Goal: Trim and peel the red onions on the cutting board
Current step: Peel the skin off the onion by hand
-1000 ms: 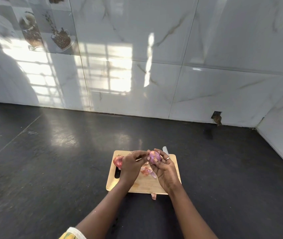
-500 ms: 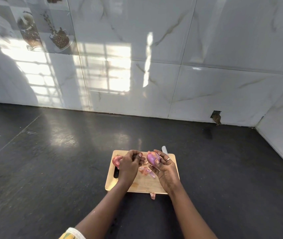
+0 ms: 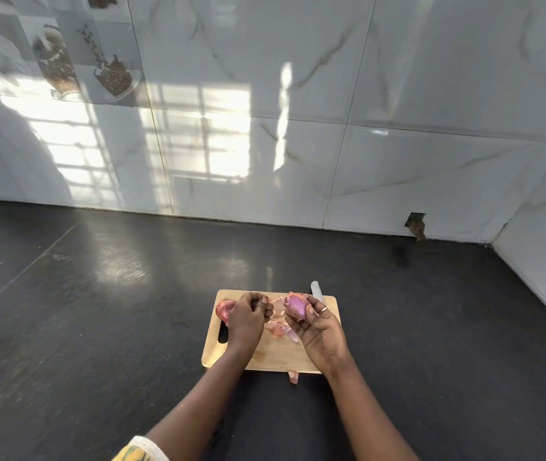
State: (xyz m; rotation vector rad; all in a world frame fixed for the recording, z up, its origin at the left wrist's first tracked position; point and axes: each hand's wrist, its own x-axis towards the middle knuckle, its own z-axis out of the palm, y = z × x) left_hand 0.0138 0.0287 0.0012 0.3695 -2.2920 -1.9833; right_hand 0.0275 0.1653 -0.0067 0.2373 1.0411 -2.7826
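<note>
Closest to me a yellow-patterned sleeve (image 3: 140, 452) shows on the left arm, and a scrap of peel (image 3: 293, 377) lies on the dark counter (image 3: 98, 327) just off the near edge of the cutting board (image 3: 278, 359). The board carries a small heap of loose peels (image 3: 278, 327) in its middle and a red onion (image 3: 224, 311) at its left end, half hidden by the left hand (image 3: 246, 319). That hand's fingers are curled in tight, though I can't tell whether they pinch any skin. The right hand (image 3: 323, 331), a ring on one finger, cups the second onion (image 3: 295, 307) above the board, fingers and thumb wrapped round it. A knife blade (image 3: 317, 291) pokes out past it at the far edge. Beyond stands the marble-tiled wall (image 3: 398, 128). A second ago the left fingertips were on the held onion; now the hands are apart
</note>
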